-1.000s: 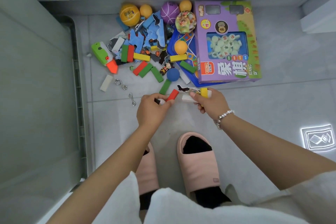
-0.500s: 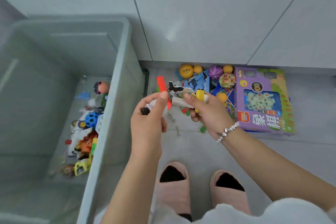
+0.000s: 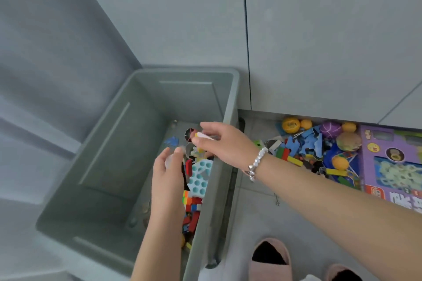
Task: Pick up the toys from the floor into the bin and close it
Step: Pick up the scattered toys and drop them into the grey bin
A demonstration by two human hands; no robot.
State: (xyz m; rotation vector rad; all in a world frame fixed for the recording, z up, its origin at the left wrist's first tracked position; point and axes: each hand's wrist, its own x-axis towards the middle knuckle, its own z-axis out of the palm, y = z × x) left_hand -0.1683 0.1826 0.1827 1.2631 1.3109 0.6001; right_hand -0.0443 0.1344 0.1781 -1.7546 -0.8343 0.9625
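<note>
Both hands hang over the open grey bin (image 3: pixel 230 89). The right hand (image 3: pixel 222 141) pinches a white block (image 3: pixel 202 134), long axis toward three o'clock; the left hand (image 3: pixel 167 167) has a blurred grip, possibly cupping something pale. Remaining toys (image 3: pixel 315 150) lie at three o'clock.

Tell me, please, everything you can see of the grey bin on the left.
The grey bin is a large, deep rectangular tub of what looks like smooth matte plastic, with rounded corners, a thick rolled rim and shallow raised panels on its inner walls. It stands open, with no lid on it, on the floor against the pale cabinet fronts. Toys lie heaped along its right inner side; the rest of its bottom shows bare. Both hands reach in over its right rim, and whether the arms touch the rim cannot be told.
</note>
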